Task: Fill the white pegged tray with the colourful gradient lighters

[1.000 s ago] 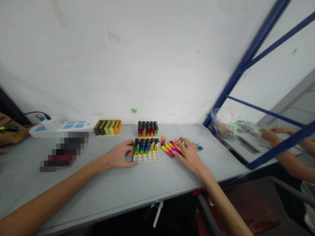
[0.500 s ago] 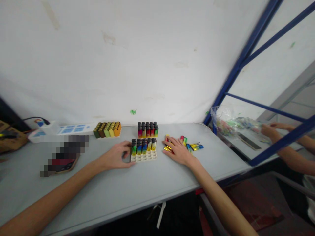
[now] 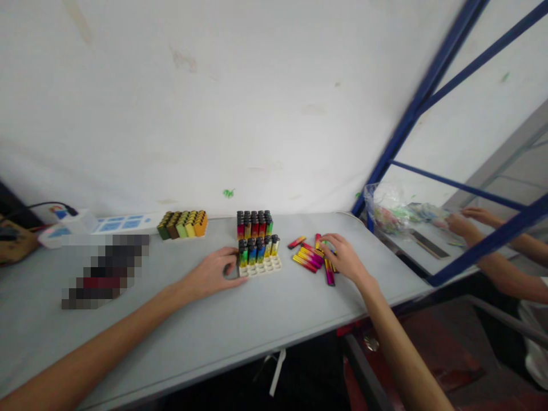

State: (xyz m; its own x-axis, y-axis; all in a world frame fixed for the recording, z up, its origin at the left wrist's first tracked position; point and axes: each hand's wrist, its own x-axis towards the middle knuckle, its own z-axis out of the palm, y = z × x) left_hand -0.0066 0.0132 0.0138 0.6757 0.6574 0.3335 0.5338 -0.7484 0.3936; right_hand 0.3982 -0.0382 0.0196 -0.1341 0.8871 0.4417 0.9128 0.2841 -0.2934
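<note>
Tray [image 3: 270, 266] in L hand [image 3: 213, 273]; R hand [image 3: 346, 260] at loose lighters [image 3: 309, 258].

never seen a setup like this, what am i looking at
These are a person's two bare hands, no machine, seen by a camera worn on that person's head, facing forward and down. On the table, the left hand touches the left end of a white tray partly filled with upright lighters. The right hand is over loose lighters; whether it holds one is unclear. Behind the tray stands a block of black-topped lighters; farther left are a gold-topped block and a power strip. Another person's hands show at far right.
</note>
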